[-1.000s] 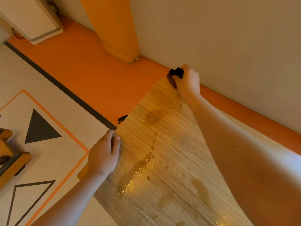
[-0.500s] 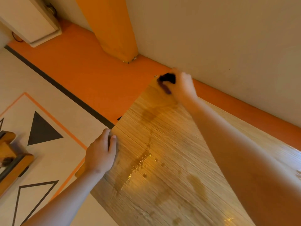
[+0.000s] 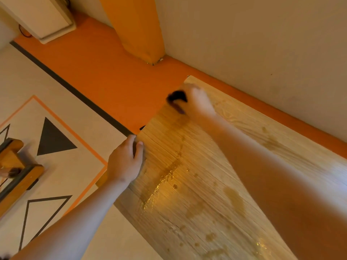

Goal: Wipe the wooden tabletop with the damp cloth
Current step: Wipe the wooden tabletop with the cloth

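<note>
The wooden tabletop (image 3: 216,194) fills the lower right, with wet streaks and droplets glinting down its middle. My right hand (image 3: 198,102) is motion-blurred and presses a small dark cloth (image 3: 177,97) onto the table's left edge, a little below the far corner. Only a dark wad of the cloth shows past my fingers. My left hand (image 3: 124,160) grips the table's left edge lower down, thumb on top and fingers curled over the side.
A beige wall (image 3: 262,44) runs close behind the table's far side. An orange pillar (image 3: 137,27) meets the orange floor (image 3: 97,72). A patterned mat with dark triangles (image 3: 54,139) and a wooden piece of furniture (image 3: 16,166) lie left.
My right hand has slid the cloth from the far corner toward me along the left edge. My left hand keeps its hold on the edge.
</note>
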`<state>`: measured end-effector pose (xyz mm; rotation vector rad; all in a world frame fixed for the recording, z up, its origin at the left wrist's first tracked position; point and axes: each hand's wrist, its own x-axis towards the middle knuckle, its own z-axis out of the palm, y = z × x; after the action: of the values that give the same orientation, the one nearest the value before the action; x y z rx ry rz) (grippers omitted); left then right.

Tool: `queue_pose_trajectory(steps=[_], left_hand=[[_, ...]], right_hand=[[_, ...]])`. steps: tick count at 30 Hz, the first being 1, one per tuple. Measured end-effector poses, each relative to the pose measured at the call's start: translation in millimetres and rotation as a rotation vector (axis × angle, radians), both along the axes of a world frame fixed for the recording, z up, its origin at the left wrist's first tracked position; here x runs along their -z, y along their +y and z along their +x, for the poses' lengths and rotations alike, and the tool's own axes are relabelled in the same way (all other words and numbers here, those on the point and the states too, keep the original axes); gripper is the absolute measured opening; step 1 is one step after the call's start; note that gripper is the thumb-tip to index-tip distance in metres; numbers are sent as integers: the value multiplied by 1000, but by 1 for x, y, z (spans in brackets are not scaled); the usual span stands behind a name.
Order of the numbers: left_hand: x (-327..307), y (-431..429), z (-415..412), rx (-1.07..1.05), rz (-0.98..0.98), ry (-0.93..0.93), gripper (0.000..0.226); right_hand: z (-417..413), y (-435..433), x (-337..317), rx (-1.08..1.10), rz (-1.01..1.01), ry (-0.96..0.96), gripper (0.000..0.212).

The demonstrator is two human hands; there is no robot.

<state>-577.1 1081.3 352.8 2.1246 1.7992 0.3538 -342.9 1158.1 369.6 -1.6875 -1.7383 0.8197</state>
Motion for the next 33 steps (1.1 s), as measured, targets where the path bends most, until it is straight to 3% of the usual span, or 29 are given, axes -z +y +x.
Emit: queue_pose_trajectory(steps=[3,5,9,13,15,20,24,27,29,33], left_hand=[[0,-2,0,-10,13,7,33],[1,-3,-3,-13,17,-25,36],[-1,-7,-17,-17,17,-123,39],[-3,-46,-40,-180,48,-17,39],[4,-76,-41,-249,53,-42,45],[22,-90,-38,-310,59,-244,48],[20,-96,-39,-330,76,-380,50],[17,-107,-26,-665,29,-620,58],[12,-125,-6,-932,-99,-849,55],[9,-165,39,-1011,-91,-1121,37]], right_hand=[[24,16,4,276,31,-64,22],[11,15,5,280,32,-63,21],[-51,-12,4,84,16,-45,11],[-98,-50,5,-203,56,-20,21],[-90,-51,2,-236,40,-25,19],[-52,-24,1,53,4,-79,7],[-100,-62,4,-107,10,27,11],[-140,-98,10,-354,55,39,10],[-141,-100,9,-408,70,47,11],[-114,-72,2,-267,66,6,13]])
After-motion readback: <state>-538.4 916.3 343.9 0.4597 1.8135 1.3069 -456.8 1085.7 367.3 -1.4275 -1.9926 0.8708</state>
